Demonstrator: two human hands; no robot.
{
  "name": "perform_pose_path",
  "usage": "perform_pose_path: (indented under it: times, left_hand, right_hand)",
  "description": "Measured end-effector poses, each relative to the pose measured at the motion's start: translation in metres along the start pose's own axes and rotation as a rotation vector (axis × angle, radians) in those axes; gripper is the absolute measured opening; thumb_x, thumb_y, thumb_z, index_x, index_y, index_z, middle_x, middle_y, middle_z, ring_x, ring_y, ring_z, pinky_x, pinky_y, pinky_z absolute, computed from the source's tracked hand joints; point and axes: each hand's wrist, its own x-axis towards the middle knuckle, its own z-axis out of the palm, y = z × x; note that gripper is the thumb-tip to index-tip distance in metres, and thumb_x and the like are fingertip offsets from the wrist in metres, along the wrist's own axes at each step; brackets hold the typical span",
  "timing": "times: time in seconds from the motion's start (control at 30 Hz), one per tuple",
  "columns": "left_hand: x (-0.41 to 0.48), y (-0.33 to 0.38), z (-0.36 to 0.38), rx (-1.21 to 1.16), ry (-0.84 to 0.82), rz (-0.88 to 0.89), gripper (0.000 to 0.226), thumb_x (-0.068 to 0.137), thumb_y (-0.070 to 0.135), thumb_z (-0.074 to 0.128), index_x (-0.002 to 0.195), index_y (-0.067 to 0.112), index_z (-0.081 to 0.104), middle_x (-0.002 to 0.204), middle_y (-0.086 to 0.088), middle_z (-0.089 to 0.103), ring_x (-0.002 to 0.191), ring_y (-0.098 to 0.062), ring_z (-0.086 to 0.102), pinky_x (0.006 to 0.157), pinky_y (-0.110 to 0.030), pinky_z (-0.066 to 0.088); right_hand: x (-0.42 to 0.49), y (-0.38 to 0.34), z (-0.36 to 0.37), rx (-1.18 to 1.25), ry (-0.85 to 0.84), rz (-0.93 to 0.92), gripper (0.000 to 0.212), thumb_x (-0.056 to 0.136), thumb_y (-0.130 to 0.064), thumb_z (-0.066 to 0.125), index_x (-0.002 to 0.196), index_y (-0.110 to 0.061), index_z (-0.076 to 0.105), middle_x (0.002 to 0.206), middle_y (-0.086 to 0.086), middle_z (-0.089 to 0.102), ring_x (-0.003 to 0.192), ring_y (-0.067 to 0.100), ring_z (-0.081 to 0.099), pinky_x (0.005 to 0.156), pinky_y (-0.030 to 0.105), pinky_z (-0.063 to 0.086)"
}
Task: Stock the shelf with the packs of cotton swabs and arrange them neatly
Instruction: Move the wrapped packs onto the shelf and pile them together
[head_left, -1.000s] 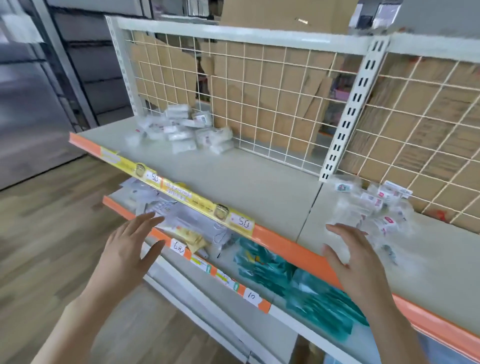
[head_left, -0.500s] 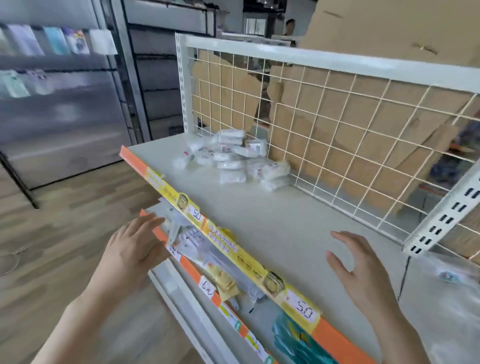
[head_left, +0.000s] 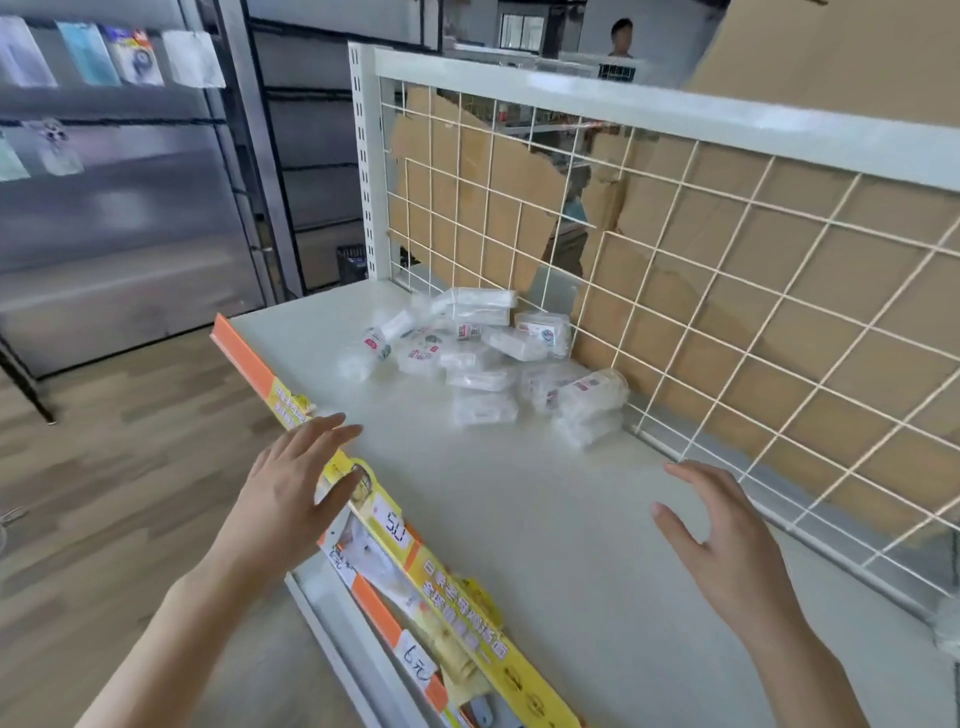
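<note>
At back-left of shelf (head_left: 545, 519), against wire grid (head_left: 727, 270): cotton swab packs (head_left: 483, 358) in loose heap. Left hand (head_left: 291, 493), right hand (head_left: 727, 540) splayed, empty, well short. Step: reaching. Next: grasp packs, line up.

Clear packs of cotton swabs (head_left: 483, 358) lie jumbled on the shelf (head_left: 545, 509) against its back grid.

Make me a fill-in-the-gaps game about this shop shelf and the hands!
1. The clear plastic packs of white cotton swabs lie jumbled on the flat ____ shelf board.
2. The left hand and right hand are both open and hold ____.
3. The small white price tag by the left hand reads ____.
4. Behind the white wire grid stands brown ____.

Missing words: white; nothing; 50; cardboard.
</note>
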Motion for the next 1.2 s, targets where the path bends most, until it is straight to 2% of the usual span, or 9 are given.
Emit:
perform_pose_path:
  times: [0.13, 0.23, 0.43, 0.63, 0.73, 0.83, 0.97, 1.1, 1.2]
  left_hand:
    - [0.04, -0.022, 0.022, -0.056, -0.038, 0.041, 0.051, 0.085, 0.054, 0.036, 0.126, 0.028, 0.052, 0.133, 0.004, 0.052, 0.119, -0.025, 0.051, 0.093, -0.047, 0.043]
    - [0.08, -0.033, 0.041, -0.09, -0.046, 0.123, 0.05, 0.086, 0.052, 0.037, 0.125, 0.026, 0.052, 0.13, 0.002, 0.054, 0.118, -0.024, 0.051, 0.092, -0.047, 0.044]
    - [0.159, -0.038, 0.071, -0.127, -0.126, 0.382, 0.046, 0.088, 0.045, 0.042, 0.128, 0.025, 0.049, 0.131, 0.003, 0.055, 0.117, -0.018, 0.052, 0.092, -0.035, 0.044]
    - [0.205, -0.034, 0.096, -0.19, -0.19, 0.533, 0.056, 0.075, 0.027, 0.079, 0.126, 0.019, 0.057, 0.125, -0.002, 0.06, 0.104, -0.024, 0.063, 0.076, -0.035, 0.056]
    - [0.215, -0.034, 0.11, -0.165, -0.203, 0.596, 0.064, 0.062, 0.022, 0.088, 0.121, 0.016, 0.063, 0.119, -0.005, 0.066, 0.099, -0.024, 0.067, 0.076, -0.035, 0.055]
    - [0.219, -0.038, 0.118, -0.257, -0.217, 0.567, 0.061, 0.07, 0.017, 0.082, 0.126, 0.021, 0.06, 0.127, -0.002, 0.062, 0.109, -0.02, 0.062, 0.084, -0.03, 0.051]
    - [0.221, -0.044, 0.113, -0.331, -0.182, 0.625, 0.054, 0.074, 0.019, 0.068, 0.124, 0.03, 0.052, 0.123, 0.002, 0.064, 0.108, -0.015, 0.061, 0.074, -0.029, 0.054]
    - [0.213, -0.052, 0.099, -0.461, -0.172, 0.62, 0.041, 0.085, 0.037, 0.047, 0.125, 0.032, 0.052, 0.124, 0.013, 0.06, 0.112, -0.005, 0.054, 0.087, -0.017, 0.045]
    - [0.208, -0.054, 0.088, -0.528, -0.166, 0.629, 0.039, 0.086, 0.04, 0.048, 0.124, 0.031, 0.055, 0.121, 0.018, 0.06, 0.11, -0.003, 0.057, 0.088, -0.014, 0.044]
  right_hand:
    - [0.024, -0.003, 0.014, -0.044, 0.015, 0.03, 0.04, 0.086, -0.024, 0.064, 0.124, -0.022, 0.055, 0.125, -0.009, 0.052, 0.116, 0.013, 0.05, 0.08, 0.029, 0.038]
    - [0.044, -0.007, 0.028, -0.056, 0.044, 0.039, 0.042, 0.085, -0.022, 0.066, 0.125, -0.02, 0.054, 0.12, -0.013, 0.05, 0.114, 0.014, 0.051, 0.081, 0.028, 0.038]
    - [0.095, -0.022, 0.06, -0.027, 0.08, 0.149, 0.063, 0.081, -0.021, 0.07, 0.137, -0.03, 0.04, 0.13, -0.004, 0.045, 0.111, 0.008, 0.046, 0.083, 0.024, 0.034]
    - [0.135, -0.035, 0.096, -0.097, 0.021, 0.26, 0.075, 0.086, -0.036, 0.065, 0.148, -0.024, 0.024, 0.148, 0.004, 0.029, 0.136, 0.022, 0.03, 0.104, 0.029, 0.028]
    - [0.142, -0.034, 0.111, -0.193, -0.049, 0.304, 0.069, 0.087, -0.038, 0.061, 0.146, -0.023, 0.029, 0.153, 0.009, 0.019, 0.141, 0.025, 0.022, 0.111, 0.034, 0.026]
    - [0.142, -0.032, 0.112, -0.137, 0.043, 0.325, 0.059, 0.078, -0.024, 0.072, 0.133, -0.021, 0.05, 0.141, 0.008, 0.033, 0.13, 0.03, 0.037, 0.105, 0.04, 0.038]
    - [0.132, -0.042, 0.105, -0.029, 0.163, 0.367, 0.054, 0.068, -0.026, 0.081, 0.117, -0.027, 0.059, 0.119, -0.003, 0.04, 0.114, 0.021, 0.048, 0.092, 0.037, 0.048]
    - [0.104, -0.058, 0.094, -0.058, 0.242, 0.405, 0.051, 0.069, -0.035, 0.081, 0.114, -0.032, 0.057, 0.121, -0.011, 0.039, 0.105, 0.008, 0.049, 0.076, 0.014, 0.037]
    - [0.079, -0.066, 0.082, -0.066, 0.307, 0.417, 0.057, 0.068, -0.034, 0.082, 0.118, -0.032, 0.056, 0.122, -0.012, 0.04, 0.104, 0.006, 0.049, 0.079, 0.018, 0.035]
